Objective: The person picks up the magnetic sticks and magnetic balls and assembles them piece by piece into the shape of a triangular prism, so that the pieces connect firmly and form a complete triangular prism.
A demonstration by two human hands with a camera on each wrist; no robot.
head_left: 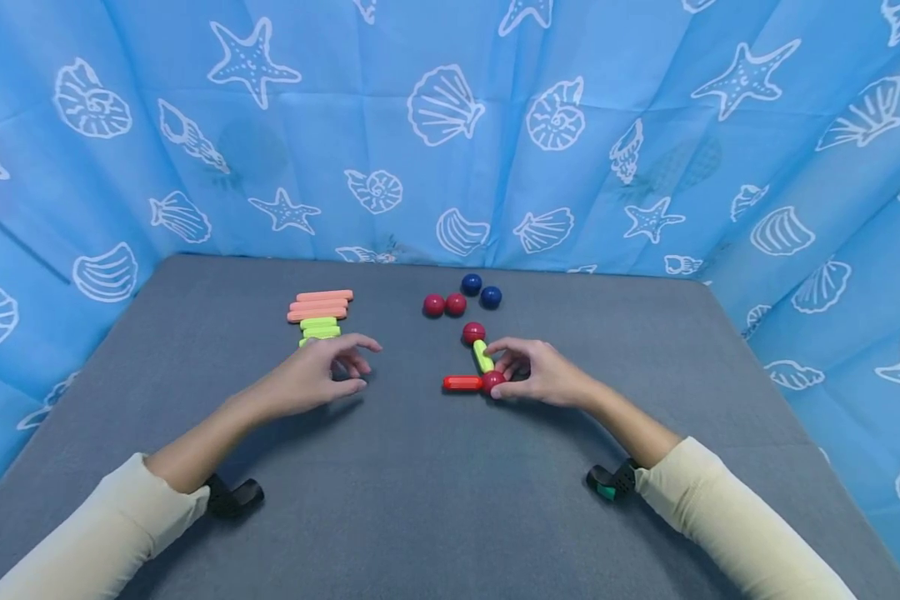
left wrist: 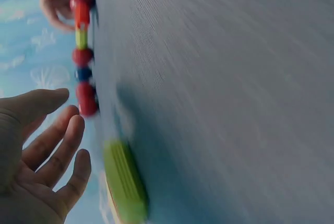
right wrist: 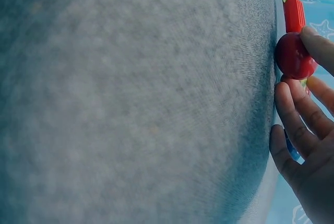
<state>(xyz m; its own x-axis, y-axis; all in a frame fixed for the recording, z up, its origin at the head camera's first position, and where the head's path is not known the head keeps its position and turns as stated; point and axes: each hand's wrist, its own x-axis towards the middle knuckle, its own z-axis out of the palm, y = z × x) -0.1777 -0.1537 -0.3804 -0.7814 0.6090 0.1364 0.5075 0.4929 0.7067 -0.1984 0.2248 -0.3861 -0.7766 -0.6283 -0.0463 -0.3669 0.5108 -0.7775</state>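
Note:
My right hand pinches a shiny red ball between thumb and fingers, low at the grey tabletop. From this ball a red ribbed stick extends to the left. A yellow-green stick runs away from it toward another red ball, with the index fingertip close over the stick. On the other side, my left hand hovers with loosely bent fingers and nothing between them. Just beyond it lie several yellow-green sticks, partly hidden by the hand; one green stick shows large in the left wrist view.
Several salmon-coloured sticks lie side by side behind the green ones. Two red balls and two blue balls sit toward the back middle. A blue curtain with shell prints hangs behind the table.

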